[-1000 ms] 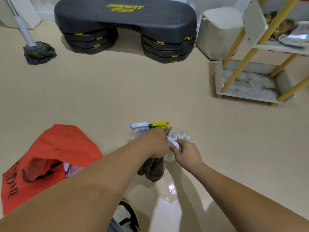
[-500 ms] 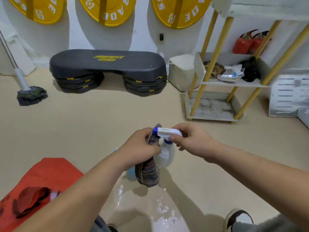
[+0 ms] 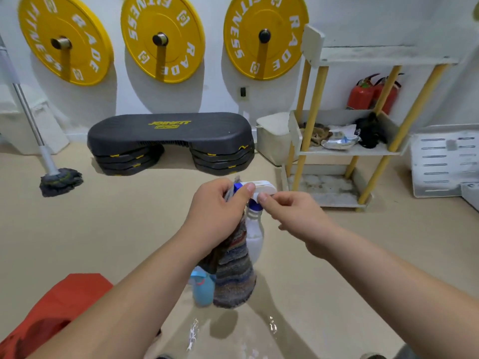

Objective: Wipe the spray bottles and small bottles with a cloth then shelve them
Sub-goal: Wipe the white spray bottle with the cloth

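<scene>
Left hand (image 3: 215,211) grips the striped cloth (image 3: 233,275) against the white spray bottle (image 3: 255,237); right hand (image 3: 293,213) pinches its trigger head.

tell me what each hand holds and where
The right hand pinches the white spray bottle by its trigger head; the left hand grips the striped cloth near its top.

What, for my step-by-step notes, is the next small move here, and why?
Probably rub the cloth down the spray bottle: the left hand grips the cloth at its blue nozzle, the right hand pinches its white head, and its body looks unwiped.
</scene>
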A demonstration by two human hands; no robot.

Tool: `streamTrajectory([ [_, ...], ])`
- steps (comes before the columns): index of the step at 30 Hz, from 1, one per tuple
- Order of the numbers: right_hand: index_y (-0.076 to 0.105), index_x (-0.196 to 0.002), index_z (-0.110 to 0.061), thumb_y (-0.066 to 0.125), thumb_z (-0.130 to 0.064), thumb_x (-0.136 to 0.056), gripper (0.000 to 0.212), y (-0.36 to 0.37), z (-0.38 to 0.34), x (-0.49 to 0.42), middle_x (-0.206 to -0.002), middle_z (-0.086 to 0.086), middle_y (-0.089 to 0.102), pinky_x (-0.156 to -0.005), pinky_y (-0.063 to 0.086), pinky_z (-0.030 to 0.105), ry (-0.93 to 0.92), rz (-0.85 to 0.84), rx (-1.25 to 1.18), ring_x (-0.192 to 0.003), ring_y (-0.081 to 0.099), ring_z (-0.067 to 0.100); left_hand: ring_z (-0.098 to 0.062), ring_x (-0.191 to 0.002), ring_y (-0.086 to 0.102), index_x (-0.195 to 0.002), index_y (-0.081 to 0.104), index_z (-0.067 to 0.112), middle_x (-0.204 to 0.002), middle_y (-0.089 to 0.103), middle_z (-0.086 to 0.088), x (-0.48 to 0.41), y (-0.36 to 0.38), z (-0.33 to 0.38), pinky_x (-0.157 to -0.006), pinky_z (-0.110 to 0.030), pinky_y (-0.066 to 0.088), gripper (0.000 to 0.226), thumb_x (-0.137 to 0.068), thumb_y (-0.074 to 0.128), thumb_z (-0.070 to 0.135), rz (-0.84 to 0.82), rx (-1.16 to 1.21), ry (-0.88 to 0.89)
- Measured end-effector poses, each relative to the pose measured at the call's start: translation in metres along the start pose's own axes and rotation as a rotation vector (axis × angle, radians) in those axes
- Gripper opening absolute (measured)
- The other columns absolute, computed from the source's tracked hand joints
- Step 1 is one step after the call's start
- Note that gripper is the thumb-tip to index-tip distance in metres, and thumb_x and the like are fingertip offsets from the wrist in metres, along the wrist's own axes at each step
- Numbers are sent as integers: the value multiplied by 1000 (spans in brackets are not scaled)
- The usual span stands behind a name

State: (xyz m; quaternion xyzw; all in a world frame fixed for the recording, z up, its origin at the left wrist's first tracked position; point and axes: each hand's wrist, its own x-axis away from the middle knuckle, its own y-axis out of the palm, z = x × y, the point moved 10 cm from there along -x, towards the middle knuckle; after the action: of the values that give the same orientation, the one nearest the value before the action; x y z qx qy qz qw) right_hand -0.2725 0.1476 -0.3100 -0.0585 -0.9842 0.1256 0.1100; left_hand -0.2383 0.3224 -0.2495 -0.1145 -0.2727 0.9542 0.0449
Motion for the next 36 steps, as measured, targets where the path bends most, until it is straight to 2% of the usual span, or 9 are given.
streamTrajectory([
  [4, 77, -102, -25, 79, -24, -91, 11, 17, 5, -6, -100, -3, 77, -85, 55, 26, -96, -20, -44, -99, 69, 14, -10, -55, 32, -67, 43, 16, -62, 37, 3, -4, 8, -25, -51, -24, 27, 48, -97, 67, 45, -32, 86, -72],
  [8, 80, -99, -13, 79, -20, -91, 10, 11, 22, -17, -101, 15, 78, -86, 56, 38, -60, 35, -193, -90, 72, 22, -10, -54, 34, -66, 44, 15, -59, 38, 7, -7, 33, -36, -47, -20, 28, 48, -95, 71, 41, -144, 206, -118],
  [13, 80, -103, -22, 72, -17, -96, 12, 6, 31, -38, -100, 4, 79, -93, 57, 40, -94, 54, -78, -101, 72, 24, -16, -78, 69, -99, 76, 10, -89, 77, -12, -6, 50, -62, -74, -29, 58, 9, -95, 75, 18, -450, 400, -251],
  [17, 76, -101, -26, 66, -22, -97, 11, 12, 34, -57, -98, -2, 74, -89, 53, 37, -118, 54, 102, -97, 66, 16, -19, -71, 62, -91, 73, 14, -76, 68, -5, -28, 12, -103, -65, -27, 50, 19, -103, 63, 25, -95, 343, -348],
  [21, 74, -104, -26, 65, -27, -97, 11, 20, 40, -66, -103, 0, 72, -95, 53, 38, -111, 15, 190, -102, 66, 21, -20, -65, 60, -86, 65, 26, -76, 67, -4, -37, -14, -79, -65, -40, 51, 23, -106, 54, 32, 126, 172, -112],
  [24, 73, -98, -24, 67, -30, -96, 9, 25, 44, -69, -100, 6, 72, -92, 54, 41, -99, -6, 232, -99, 66, 25, -10, -67, 57, -97, 66, 39, -78, 64, 9, -32, 3, -41, -65, -24, 49, 22, -108, 52, 28, 32, 183, 108],
  [28, 69, -90, -24, 62, -40, -83, 19, 36, 27, -66, -83, -2, 73, -79, 57, 46, -156, 8, 328, -85, 68, 23, -10, -108, 62, -102, 71, 48, -118, 66, 23, -23, 40, -28, -96, -34, 50, 22, -104, 52, 37, -198, 46, 313],
  [31, 70, -93, -27, 62, -30, -82, 14, 44, 21, -63, -84, -7, 75, -77, 58, 38, -193, -48, 288, -84, 70, 14, -6, -124, 53, -100, 79, 38, -120, 69, 28, -21, 45, -29, -104, -17, 39, 39, -103, 43, 53, -240, -29, 317],
  [36, 71, -99, -26, 73, -18, -89, 13, 54, 13, -57, -92, -4, 78, -82, 60, 34, -266, -101, 247, -90, 73, 11, -1, -117, 62, -130, 69, 31, -123, 67, 19, -33, 28, -50, -100, -20, 47, 38, -95, 63, 45, -116, -57, 247],
])
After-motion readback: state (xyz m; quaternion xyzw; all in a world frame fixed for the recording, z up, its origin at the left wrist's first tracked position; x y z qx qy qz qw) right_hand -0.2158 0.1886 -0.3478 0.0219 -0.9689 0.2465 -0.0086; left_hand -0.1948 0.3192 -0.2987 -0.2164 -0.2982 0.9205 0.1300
